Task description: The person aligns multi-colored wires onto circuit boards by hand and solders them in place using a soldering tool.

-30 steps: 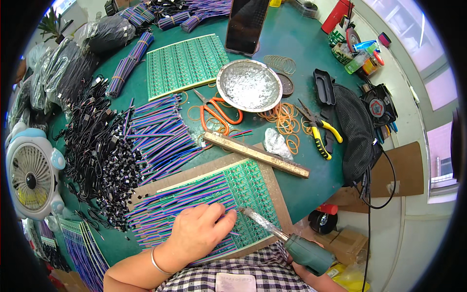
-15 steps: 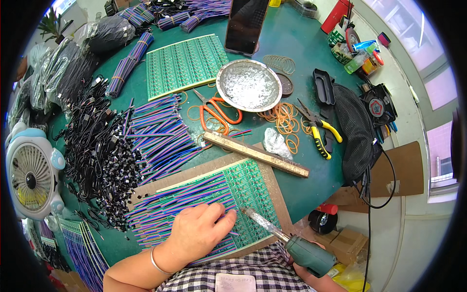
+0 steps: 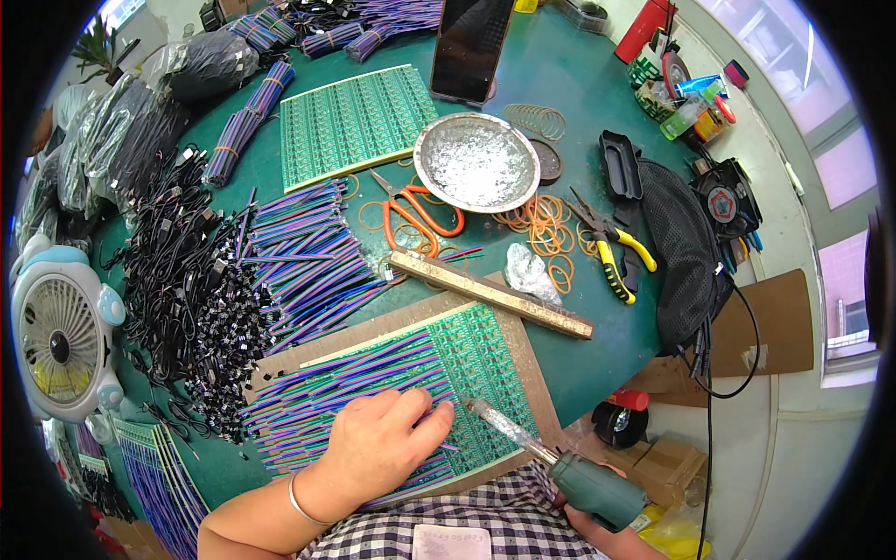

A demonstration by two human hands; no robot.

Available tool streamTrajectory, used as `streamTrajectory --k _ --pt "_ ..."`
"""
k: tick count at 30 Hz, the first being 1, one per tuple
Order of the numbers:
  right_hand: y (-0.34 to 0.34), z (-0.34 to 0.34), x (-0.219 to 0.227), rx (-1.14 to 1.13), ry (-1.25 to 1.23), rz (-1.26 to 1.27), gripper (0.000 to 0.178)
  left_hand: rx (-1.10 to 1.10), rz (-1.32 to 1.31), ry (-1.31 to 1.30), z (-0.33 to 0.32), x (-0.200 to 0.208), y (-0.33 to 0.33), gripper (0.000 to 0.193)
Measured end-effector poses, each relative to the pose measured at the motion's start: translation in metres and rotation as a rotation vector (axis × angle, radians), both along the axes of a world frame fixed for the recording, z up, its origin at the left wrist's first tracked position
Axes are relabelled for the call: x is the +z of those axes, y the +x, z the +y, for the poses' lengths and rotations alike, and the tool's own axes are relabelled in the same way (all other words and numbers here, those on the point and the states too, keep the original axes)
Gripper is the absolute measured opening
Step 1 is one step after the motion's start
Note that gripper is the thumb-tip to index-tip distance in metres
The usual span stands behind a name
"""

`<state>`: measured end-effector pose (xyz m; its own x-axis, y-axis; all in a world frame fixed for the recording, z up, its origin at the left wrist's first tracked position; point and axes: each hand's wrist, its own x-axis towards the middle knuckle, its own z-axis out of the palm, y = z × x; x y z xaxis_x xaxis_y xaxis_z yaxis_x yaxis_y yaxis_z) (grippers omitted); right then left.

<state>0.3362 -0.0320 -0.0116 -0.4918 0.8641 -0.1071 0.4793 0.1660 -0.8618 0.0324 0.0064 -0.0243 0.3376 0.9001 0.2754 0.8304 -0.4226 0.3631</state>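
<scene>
My left hand (image 3: 381, 450) is closed, its fingers curled and pressed down over a striped ribbon wire at the edge of a row of such wires (image 3: 359, 378). The fingertips are partly hidden. These blue, purple and pink wires lie side by side across a green circuit board panel (image 3: 481, 364), which rests on a brown board (image 3: 537, 383). My right hand (image 3: 590, 528) is wrapped round the dark green body of a soldering iron (image 3: 597, 490), mostly hidden beneath it. The iron's metal tip touches or hovers just over the panel, right of my left thumb; I cannot tell which.
A wooden bar (image 3: 490, 294) lies across the panel's far edge. Beyond are a metal bowl (image 3: 478, 163) of whitish flakes, orange-handled scissors (image 3: 420, 219), yellow-handled pliers (image 3: 616, 247) and another panel (image 3: 355, 126). Black cables (image 3: 168, 252) and a fan (image 3: 65, 336) crowd the left.
</scene>
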Motion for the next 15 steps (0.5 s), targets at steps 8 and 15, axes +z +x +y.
streamTrajectory --k 8,15 --pt "0.011 -0.013 -0.004 -0.081 -0.23 -0.05 0.058 -0.007 0.01 0.01 0.0 0.0 0.0 0.019" --pt "0.003 -0.005 0.001 0.021 -0.065 -0.026 0.056 -0.008 0.012 0.015 -0.001 -0.001 0.001 0.019"
